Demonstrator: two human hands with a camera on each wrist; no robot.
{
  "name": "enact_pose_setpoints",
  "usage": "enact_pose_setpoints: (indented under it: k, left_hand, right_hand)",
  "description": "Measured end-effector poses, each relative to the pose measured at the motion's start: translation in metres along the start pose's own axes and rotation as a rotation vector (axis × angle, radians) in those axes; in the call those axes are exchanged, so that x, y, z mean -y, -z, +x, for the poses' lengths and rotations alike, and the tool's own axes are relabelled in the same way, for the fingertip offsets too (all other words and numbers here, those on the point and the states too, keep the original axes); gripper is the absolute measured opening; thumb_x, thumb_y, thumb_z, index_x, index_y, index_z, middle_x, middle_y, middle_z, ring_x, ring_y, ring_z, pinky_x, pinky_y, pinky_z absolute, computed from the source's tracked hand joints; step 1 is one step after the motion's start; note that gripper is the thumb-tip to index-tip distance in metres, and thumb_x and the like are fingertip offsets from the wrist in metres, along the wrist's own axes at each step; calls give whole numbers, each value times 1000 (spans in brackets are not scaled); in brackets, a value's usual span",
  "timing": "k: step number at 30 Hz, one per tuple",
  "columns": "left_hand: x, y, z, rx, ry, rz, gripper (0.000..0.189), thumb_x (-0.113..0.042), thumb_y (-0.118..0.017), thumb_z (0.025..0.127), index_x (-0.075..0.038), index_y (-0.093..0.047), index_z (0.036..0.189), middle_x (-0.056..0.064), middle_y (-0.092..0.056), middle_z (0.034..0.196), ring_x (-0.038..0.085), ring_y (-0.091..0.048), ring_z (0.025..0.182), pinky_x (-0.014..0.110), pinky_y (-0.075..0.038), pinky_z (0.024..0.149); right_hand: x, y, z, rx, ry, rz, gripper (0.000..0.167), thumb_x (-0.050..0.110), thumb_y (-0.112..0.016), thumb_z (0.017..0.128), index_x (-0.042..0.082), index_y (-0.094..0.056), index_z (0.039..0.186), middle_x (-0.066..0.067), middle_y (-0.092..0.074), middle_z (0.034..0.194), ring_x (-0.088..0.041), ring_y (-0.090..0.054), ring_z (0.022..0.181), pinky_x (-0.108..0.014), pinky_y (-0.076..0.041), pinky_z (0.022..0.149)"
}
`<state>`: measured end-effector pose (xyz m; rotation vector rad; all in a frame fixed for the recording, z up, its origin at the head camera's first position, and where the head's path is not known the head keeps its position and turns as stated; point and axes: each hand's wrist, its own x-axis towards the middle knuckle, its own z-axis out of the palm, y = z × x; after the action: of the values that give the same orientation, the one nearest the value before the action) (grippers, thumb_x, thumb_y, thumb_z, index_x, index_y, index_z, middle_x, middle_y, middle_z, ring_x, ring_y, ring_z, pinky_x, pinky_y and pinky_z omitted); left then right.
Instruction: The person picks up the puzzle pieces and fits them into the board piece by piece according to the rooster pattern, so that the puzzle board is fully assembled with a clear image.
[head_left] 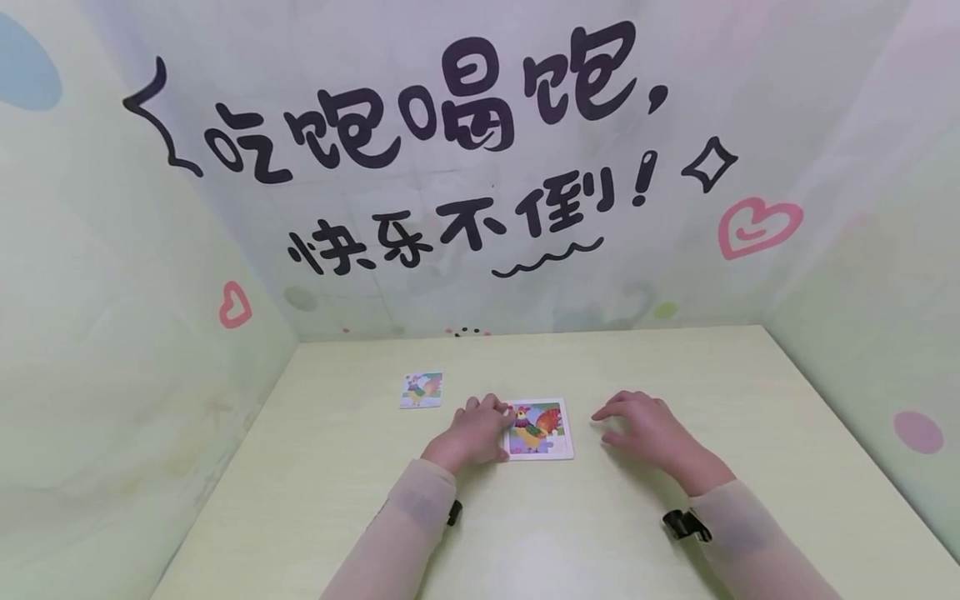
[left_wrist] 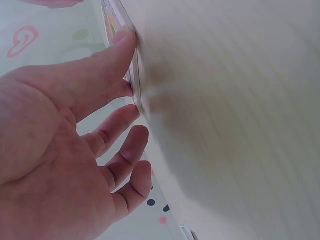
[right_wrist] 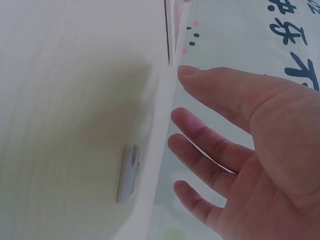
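Observation:
A rooster jigsaw puzzle [head_left: 534, 429] in a white-edged tray lies flat on the table, with a pale piece-shaped gap at its lower right corner. My left hand [head_left: 474, 429] is at the puzzle's left side. In the left wrist view its thumb [left_wrist: 122, 42] and index fingertip touch the tray's edge, while the other fingers are loosely bent. To the right of the puzzle, my right hand [head_left: 648, 429] is held over the table with relaxed, spread fingers and nothing in them. A small loose jigsaw piece [right_wrist: 128, 175] lies on the table near that hand, hidden in the head view.
A small square rooster picture card [head_left: 422, 390] lies on the table, left of the puzzle and further back. Printed fabric walls [head_left: 465, 300] stand behind and at both sides of the pale wooden table [head_left: 540, 533]. Black wrist straps show at both cuffs.

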<state>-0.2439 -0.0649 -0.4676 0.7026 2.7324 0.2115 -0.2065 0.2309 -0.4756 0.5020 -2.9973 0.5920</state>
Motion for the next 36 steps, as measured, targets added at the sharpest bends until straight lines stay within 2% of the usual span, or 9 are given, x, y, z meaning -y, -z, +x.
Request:
enact_pose_setpoints:
  k: [13, 23, 26, 32, 36]
  left_hand:
    - [0, 1, -2, -1, 1, -21, 71, -31, -82, 88, -22, -54, 152, 4, -48, 151, 25, -44, 123, 43, -42, 102]
    - [1, 1, 1, 0, -13, -14, 71, -31, -82, 88, -21, -53, 152, 5, -49, 151, 25, -45, 122, 43, -43, 101]
    - [1, 1, 1, 2, -13, -13, 72, -31, -82, 88, -21, -53, 152, 5, -48, 151, 25, -45, 122, 42, -43, 100]
    - [1, 1, 1, 0, -15, 1, 73, -32, -82, 88, -21, -52, 153, 5, -48, 152, 26, -46, 124, 43, -44, 101]
    - [0, 1, 1, 0, -16, 9, 73, -33, -82, 88, -20, -52, 153, 5, -49, 152, 26, -46, 123, 42, -44, 99]
  right_hand:
    - [-15, 11, -13, -16, -21, -29, 27, 13, -81, 83, 16, -80, 110, -7, -72, 112, -36, -66, 107, -63, -48, 88]
    - [-27, 11, -18, 5, -40, -56, 29, 15, -85, 82, 14, -81, 110, -10, -72, 113, -37, -67, 106, -60, -51, 87]
    - [-30, 12, -20, 1, -38, -53, 29, 15, -86, 81, 13, -80, 109, -9, -72, 110, -33, -68, 100, -57, -53, 84]
    - [-32, 16, -24, 11, -43, -25, 27, 17, -85, 81, 12, -80, 108, -4, -73, 104, -19, -64, 85, -41, -52, 74]
    - [-33, 18, -27, 19, -43, 1, 27, 17, -85, 81, 12, -80, 108, -3, -73, 102, -18, -64, 85, -39, -52, 74]
